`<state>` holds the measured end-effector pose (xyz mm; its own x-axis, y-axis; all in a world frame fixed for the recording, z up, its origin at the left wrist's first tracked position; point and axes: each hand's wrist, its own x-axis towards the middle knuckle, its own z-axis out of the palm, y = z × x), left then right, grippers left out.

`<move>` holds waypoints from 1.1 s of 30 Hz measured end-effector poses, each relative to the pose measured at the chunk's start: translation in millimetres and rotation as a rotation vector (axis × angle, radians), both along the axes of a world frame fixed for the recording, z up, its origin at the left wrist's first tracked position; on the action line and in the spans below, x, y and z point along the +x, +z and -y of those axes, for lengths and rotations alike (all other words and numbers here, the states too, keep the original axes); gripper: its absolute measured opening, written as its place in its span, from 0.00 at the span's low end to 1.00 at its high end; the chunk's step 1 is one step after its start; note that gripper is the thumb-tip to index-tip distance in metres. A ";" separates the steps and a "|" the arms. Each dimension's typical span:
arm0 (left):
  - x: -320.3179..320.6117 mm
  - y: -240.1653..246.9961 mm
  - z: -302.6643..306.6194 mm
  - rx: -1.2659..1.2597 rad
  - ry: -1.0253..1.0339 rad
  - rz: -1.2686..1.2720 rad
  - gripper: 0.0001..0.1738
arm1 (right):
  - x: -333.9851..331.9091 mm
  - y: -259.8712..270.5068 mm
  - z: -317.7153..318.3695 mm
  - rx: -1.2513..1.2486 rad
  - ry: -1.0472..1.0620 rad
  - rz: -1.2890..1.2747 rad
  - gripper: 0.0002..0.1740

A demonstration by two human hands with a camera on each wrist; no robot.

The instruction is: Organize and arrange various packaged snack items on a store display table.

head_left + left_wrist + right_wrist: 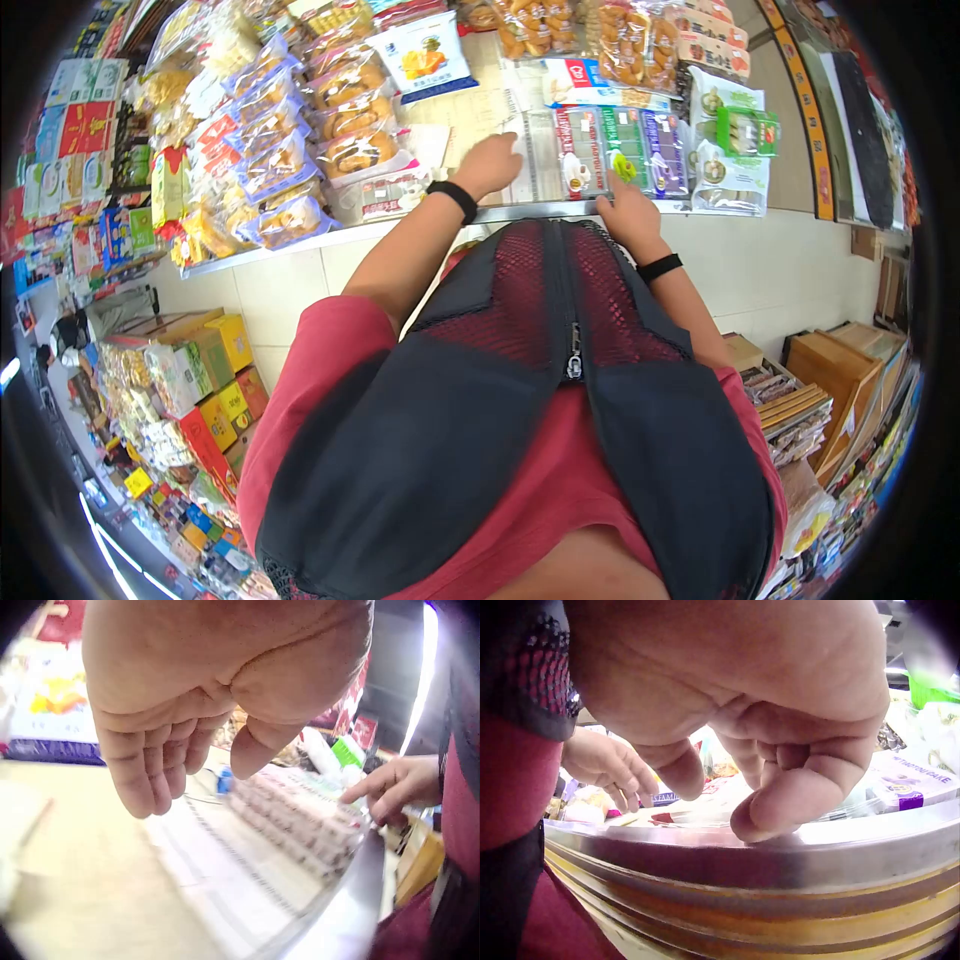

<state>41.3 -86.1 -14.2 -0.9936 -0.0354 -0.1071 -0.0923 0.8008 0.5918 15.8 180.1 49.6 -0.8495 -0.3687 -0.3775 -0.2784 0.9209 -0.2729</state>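
Note:
In the head view my left hand (488, 165) is over the pale display surface, beside a clear plastic-covered section. Its fingers hang loosely and hold nothing, as the left wrist view shows of the hand (225, 682). My right hand (632, 215) is at the metal front edge (840, 832), by a red-and-white pack (580, 165), a green pack (622, 150) and a purple pack (664, 150). In the left wrist view the right hand (401, 787) points its index finger at the layered packs (292, 817). Whether the fingertip touches them, I cannot tell.
Bagged pastries (270, 150) stand in rows on the left. A white-and-blue bag (422, 55) lies at the back, and a green pack (747, 132) rests on white bags at the right. Cartons (225, 420) and wooden crates (835, 385) stand on the floor.

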 end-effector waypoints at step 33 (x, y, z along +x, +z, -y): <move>4.1 142.9 -30.3 -0.043 -0.528 -0.038 0.11 | 6.5 49.4 51.3 -0.466 0.132 0.007 0.19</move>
